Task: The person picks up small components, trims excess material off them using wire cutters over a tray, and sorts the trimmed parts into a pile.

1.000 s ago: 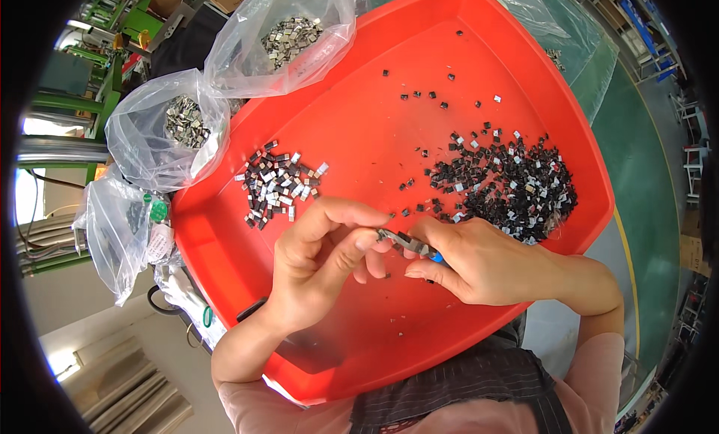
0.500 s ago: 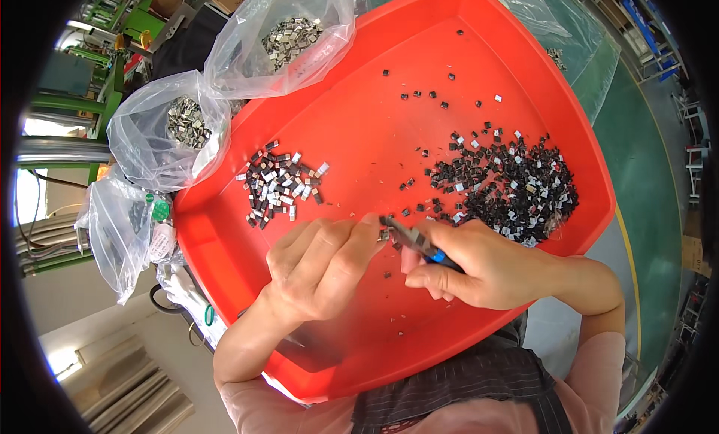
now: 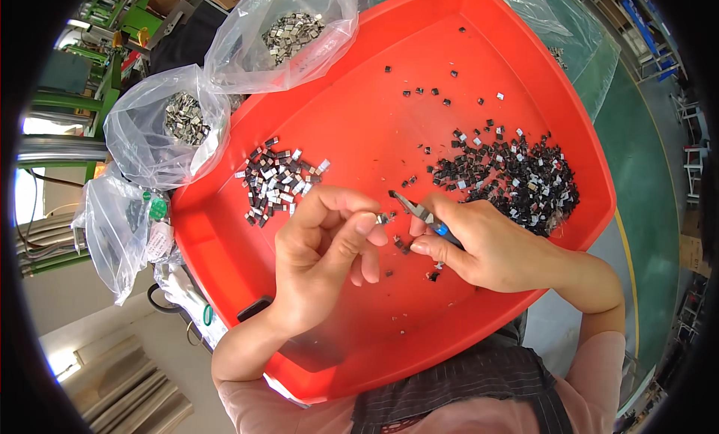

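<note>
The left hand (image 3: 318, 243) pinches a small metallic piece (image 3: 383, 218) in a narrow grip above the red tray (image 3: 337, 127); the right hand's (image 3: 490, 247) grip closes round pliers (image 3: 448, 234), tips near that piece. The work looks partway: a black-and-white pile (image 3: 278, 181) lies at 9 o'clock, a larger dark heap (image 3: 535, 187) at 3. The label (image 3: 159, 241) at 9 o'clock is unreadable; open bags (image 3: 240, 56) at 10 to 11 hold metallic pieces.

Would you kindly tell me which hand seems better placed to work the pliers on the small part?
Probably the right hand: it already holds the pliers, their tips near the small part pinched in the left hand.
</note>
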`<state>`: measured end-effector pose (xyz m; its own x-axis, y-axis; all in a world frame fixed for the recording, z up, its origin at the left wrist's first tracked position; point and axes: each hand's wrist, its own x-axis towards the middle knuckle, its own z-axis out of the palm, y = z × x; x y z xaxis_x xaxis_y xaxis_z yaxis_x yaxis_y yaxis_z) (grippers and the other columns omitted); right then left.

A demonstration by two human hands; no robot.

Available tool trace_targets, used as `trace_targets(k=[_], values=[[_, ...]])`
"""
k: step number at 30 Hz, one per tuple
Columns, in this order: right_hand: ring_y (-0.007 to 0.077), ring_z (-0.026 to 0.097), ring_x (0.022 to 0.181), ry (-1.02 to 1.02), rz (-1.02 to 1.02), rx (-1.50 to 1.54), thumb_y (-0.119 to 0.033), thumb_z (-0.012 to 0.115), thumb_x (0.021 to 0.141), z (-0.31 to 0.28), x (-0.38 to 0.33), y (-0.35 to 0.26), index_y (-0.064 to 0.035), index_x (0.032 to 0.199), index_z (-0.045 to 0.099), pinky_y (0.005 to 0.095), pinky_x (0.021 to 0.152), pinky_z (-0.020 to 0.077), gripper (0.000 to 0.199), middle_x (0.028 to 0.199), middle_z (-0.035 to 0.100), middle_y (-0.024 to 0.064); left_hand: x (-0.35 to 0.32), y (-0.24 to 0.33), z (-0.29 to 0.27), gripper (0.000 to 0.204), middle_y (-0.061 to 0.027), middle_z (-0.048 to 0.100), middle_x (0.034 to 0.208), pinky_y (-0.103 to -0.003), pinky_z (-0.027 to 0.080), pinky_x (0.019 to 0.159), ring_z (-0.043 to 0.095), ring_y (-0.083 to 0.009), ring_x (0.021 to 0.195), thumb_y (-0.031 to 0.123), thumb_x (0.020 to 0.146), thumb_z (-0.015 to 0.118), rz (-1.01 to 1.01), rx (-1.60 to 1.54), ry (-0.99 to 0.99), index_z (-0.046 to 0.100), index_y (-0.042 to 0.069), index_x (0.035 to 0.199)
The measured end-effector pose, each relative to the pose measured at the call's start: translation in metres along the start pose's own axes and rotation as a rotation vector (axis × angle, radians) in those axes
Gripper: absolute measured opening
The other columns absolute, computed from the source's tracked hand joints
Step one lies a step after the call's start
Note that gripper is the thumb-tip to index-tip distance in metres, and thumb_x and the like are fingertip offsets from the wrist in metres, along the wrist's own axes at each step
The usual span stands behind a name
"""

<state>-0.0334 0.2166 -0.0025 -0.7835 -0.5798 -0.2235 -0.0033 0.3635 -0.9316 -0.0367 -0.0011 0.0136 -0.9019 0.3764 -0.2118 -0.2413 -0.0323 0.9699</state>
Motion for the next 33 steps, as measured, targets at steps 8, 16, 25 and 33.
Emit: trace_targets(k=[8, 16, 25, 33], values=[[0.0372, 0.062, 0.082, -0.190, 0.089, 0.135, -0.021, 0.053, 0.095, -0.009, -0.003, -0.008, 0.0045, 0.100, 0.048, 0.0414, 0.068, 0.0461, 0.026, 0.091, 0.063, 0.0211, 0.003, -0.011, 0.000, 0.010, -0.0068, 0.059, 0.092, -0.021, 0.050, 0.054, 0.064, -0.0118, 0.076, 0.002, 0.094, 0.052, 0.085, -0.052, -0.004, 0.048, 0.002, 0.104], [0.0302, 0.059, 0.073, 0.279, -0.193, -0.437, -0.008, 0.066, 0.082, 0.006, 0.000, 0.003, -0.0001, 0.097, 0.052, 0.0388, 0.066, 0.0458, 0.022, 0.082, 0.058, 0.0118, 0.000, -0.011, -0.001, 0.023, -0.0017, 0.056, 0.096, -0.017, 0.044, 0.055, 0.056, -0.0046, 0.074, -0.002, 0.094, 0.050, 0.104, 0.118, 0.016, 0.055, 0.002, 0.116], [0.0234, 0.053, 0.074, 0.389, -0.299, -0.706, -0.002, 0.069, 0.067, 0.009, 0.001, 0.009, -0.0046, 0.098, 0.052, 0.0355, 0.065, 0.0388, 0.035, 0.079, 0.051, 0.0068, -0.001, -0.008, 0.007, 0.025, -0.0044, 0.060, 0.093, -0.021, 0.054, 0.062, 0.064, -0.0095, 0.080, -0.003, 0.091, 0.056, 0.087, 0.032, 0.032, 0.054, 0.001, 0.115], [0.0209, 0.049, 0.069, 0.466, -0.309, -0.858, -0.003, 0.062, 0.070, 0.013, 0.000, 0.009, -0.0042, 0.095, 0.054, 0.0344, 0.061, 0.0352, 0.026, 0.074, 0.047, 0.0050, -0.003, -0.010, 0.009, 0.026, -0.0059, 0.060, 0.091, -0.023, 0.056, 0.062, 0.065, -0.0119, 0.079, -0.007, 0.088, 0.057, 0.097, 0.064, 0.044, 0.054, -0.001, 0.113]])
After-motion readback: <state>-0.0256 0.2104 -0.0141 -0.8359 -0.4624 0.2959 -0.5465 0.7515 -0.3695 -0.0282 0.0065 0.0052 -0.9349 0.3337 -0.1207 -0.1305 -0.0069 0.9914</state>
